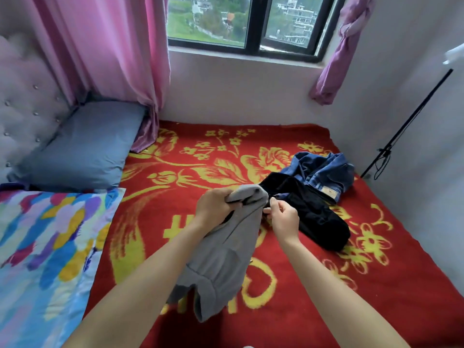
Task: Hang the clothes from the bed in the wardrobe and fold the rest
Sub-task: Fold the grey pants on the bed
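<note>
Grey is what I have in hand just now: a soft grey fleece garment [226, 252] hangs above the bed with the red blanket patterned in yellow flowers [376, 285], its lower part drooping towards the blanket. My left hand [213, 207] grips it bunched at the top, and my right hand [283, 217] pinches the edge just beside, fingers curled. Further back on the blanket lie a crumpled black velvety garment [313, 209] and, touching it on the far side, a heap of blue denim jeans [324, 172]. No wardrobe, hanger or folded pile shows in the head view, so I judge the job early: this piece is being sorted, and two more wait.
</note>
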`<action>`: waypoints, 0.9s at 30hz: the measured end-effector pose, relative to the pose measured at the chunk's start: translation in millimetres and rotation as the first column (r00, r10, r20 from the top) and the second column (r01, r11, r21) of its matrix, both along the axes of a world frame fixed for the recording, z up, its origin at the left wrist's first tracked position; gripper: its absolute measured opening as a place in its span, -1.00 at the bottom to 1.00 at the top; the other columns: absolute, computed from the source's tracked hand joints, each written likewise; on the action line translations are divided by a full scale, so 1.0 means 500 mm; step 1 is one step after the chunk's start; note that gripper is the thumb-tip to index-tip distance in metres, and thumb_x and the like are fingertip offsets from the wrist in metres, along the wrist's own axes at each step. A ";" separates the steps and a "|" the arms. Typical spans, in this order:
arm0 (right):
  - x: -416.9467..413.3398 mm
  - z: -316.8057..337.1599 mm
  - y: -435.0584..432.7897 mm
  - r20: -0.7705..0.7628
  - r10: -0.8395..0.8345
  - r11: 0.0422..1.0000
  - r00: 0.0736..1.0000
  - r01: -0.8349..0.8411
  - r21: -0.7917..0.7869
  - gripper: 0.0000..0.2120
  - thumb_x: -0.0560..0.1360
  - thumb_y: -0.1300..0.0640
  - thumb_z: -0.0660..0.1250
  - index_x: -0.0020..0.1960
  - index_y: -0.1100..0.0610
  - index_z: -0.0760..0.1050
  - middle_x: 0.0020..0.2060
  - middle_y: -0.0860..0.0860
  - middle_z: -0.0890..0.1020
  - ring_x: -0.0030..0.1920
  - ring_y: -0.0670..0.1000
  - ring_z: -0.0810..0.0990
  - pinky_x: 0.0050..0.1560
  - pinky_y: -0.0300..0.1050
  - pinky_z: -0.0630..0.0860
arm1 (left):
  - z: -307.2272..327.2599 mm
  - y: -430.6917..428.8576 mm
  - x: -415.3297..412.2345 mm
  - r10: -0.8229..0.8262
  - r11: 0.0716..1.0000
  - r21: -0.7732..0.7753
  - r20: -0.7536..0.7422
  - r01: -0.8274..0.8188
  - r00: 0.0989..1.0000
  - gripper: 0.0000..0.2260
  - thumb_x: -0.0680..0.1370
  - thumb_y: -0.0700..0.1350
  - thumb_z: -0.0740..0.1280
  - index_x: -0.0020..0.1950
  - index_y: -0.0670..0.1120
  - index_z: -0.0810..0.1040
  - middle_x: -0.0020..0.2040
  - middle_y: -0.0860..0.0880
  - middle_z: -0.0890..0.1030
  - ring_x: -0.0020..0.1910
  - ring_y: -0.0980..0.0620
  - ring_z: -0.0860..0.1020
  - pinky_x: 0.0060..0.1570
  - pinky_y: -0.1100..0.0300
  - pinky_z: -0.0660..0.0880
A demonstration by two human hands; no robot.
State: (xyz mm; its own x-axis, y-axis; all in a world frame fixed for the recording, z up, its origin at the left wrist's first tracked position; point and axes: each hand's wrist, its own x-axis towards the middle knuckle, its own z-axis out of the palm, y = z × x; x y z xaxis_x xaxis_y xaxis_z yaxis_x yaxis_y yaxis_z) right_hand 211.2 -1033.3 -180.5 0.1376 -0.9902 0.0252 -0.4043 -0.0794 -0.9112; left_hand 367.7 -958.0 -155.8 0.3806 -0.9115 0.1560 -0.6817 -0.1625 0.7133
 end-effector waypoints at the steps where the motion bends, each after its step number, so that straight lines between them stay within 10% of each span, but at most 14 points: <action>1: -0.018 -0.017 0.013 -0.006 -0.044 0.999 0.999 0.044 0.004 -0.72 0.59 0.07 0.18 -0.23 0.13 0.53 -0.32 -0.03 0.62 -0.35 -0.07 0.47 -0.25 -0.14 0.32 | 0.013 -0.004 -0.010 0.019 1.000 -0.021 -0.002 -0.019 1.000 -0.89 0.47 -0.10 0.41 -0.13 -0.14 0.59 -0.24 -0.04 0.62 -0.20 -0.07 0.55 -0.26 0.10 0.38; 9: -0.053 -0.091 0.140 -0.307 0.285 0.956 0.908 -0.246 0.160 -0.58 0.56 -0.09 0.20 -0.18 0.26 0.53 -0.26 0.12 0.63 -0.18 0.14 0.57 -0.32 -0.08 0.24 | 0.114 -0.078 -0.095 0.147 0.984 -0.126 0.197 -0.123 0.969 -0.88 0.51 -0.11 0.30 -0.07 -0.10 0.62 -0.16 -0.08 0.64 -0.15 -0.13 0.57 -0.31 0.13 0.42; 14: -0.036 -0.088 0.153 -0.355 0.276 0.961 0.893 -0.257 0.103 -0.60 0.44 -0.32 0.21 -0.05 0.02 0.39 -0.17 -0.07 0.52 -0.17 -0.07 0.47 -0.32 -0.23 0.38 | 0.177 -0.119 -0.124 0.277 0.954 -0.192 0.281 -0.229 0.919 -0.86 0.52 -0.07 0.27 -0.09 -0.08 0.61 -0.16 -0.09 0.64 -0.13 -0.17 0.58 -0.29 0.17 0.31; 17: -0.049 -0.091 0.139 -0.256 0.090 0.994 0.963 -0.101 -0.029 -0.55 0.41 -0.19 0.35 0.10 0.12 0.42 -0.01 -0.02 0.51 0.03 -0.02 0.48 0.00 -0.06 0.50 | 0.209 -0.132 -0.127 0.349 0.930 -0.218 0.273 -0.296 0.896 -0.84 0.50 -0.04 0.28 -0.09 -0.09 0.61 -0.14 -0.13 0.64 -0.10 -0.21 0.57 -0.28 0.16 0.27; 21: -0.103 -0.057 0.068 -0.175 -0.066 0.997 0.982 0.072 0.029 -0.92 0.46 0.15 0.30 -0.16 0.14 0.52 -0.20 0.09 0.64 -0.09 0.14 0.58 -0.16 -0.08 0.43 | 0.206 -0.114 -0.086 0.443 0.889 -0.222 0.202 -0.400 0.874 -0.85 0.47 -0.05 0.29 -0.12 -0.10 0.59 -0.14 -0.18 0.64 -0.07 -0.26 0.56 -0.27 0.13 0.28; 27: -0.168 0.066 -0.044 -0.081 0.129 0.989 0.988 -0.134 -0.065 -0.85 0.35 0.31 0.35 -0.24 0.10 0.62 -0.37 -0.06 0.62 -0.27 -0.04 0.57 -0.27 -0.18 0.44 | 0.090 -0.021 0.045 0.406 0.855 0.252 0.219 -0.454 0.887 -0.85 0.48 0.03 0.33 -0.11 -0.05 0.53 -0.01 -0.16 0.62 0.01 -0.19 0.56 -0.12 0.07 0.42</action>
